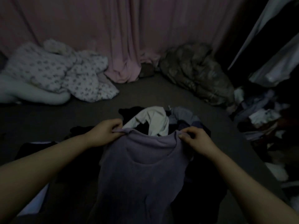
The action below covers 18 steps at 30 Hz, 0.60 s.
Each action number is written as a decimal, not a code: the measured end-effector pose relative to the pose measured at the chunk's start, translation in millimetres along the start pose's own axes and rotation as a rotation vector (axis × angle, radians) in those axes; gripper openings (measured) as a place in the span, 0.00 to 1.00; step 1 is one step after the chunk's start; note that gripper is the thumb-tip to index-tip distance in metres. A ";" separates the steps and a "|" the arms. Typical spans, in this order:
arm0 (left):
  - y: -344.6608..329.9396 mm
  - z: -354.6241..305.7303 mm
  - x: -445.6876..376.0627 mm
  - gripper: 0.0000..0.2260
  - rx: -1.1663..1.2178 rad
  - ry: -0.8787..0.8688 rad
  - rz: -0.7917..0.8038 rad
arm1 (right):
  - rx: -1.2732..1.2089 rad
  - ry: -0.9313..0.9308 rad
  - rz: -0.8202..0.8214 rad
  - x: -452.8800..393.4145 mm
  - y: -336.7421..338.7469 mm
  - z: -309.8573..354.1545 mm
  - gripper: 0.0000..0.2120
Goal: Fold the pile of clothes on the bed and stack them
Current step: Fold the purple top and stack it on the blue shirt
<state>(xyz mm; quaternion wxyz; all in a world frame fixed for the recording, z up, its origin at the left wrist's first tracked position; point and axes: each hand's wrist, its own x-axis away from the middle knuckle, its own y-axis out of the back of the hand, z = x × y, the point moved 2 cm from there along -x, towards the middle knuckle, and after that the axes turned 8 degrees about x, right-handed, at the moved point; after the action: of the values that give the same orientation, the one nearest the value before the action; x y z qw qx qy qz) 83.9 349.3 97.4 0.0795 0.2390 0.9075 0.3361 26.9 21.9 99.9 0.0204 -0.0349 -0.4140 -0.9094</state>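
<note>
**Shirt held up by the shoulders, fold not yet begun**

Purple shirt (142, 172) lifted by its two shoulder seams, collar uppermost, body hanging down toward the camera and covering the near part of the bed (161, 92). Left hand (105, 132) pinching the left shoulder, fingers curled over a bunched bit of fabric. Right hand (196, 139) pinching the right shoulder, thumb on the near face, remaining fingers tucked behind the cloth. Neckline stretched slack between the two grips.

Just beyond the fingertips: pile of clothes (161, 122), unsorted, with a white garment (155, 118) on top, grey and dark pieces beside and beneath it. Dark items also lying under and to either side of the hanging shirt; too dim to tell apart. No folded stack clearly visible anywhere near the hands.

Judged as an early step: one garment picked out and being squared up, most of the pile untouched.

Next move likely calls for laying the shirt flat on bare bedding below the fingers, keeping both shoulder pinches level so the hem falls straight, then bringing sleeves and sides inward. Risk: dragging loose pieces from the pile along with the hem.
</note>
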 end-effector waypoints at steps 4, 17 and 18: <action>61.9 -58.0 -7.4 0.07 -0.136 -0.057 -0.067 | 0.025 0.041 -0.051 -5.4 61.0 61.8 0.07; 162.0 -168.9 -10.4 0.06 -0.211 -0.072 -0.443 | 0.430 0.043 -0.381 -28.9 167.9 178.4 0.08; 168.4 -172.4 -9.8 0.06 -0.216 -0.059 -0.466 | 0.480 0.021 -0.382 -29.5 174.1 180.1 0.08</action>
<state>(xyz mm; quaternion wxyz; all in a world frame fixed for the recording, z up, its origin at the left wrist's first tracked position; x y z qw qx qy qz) 103.9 357.0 337.6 0.2062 0.0235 0.8943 0.3964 76.2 43.8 346.3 -0.1389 0.0589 -0.6157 -0.7734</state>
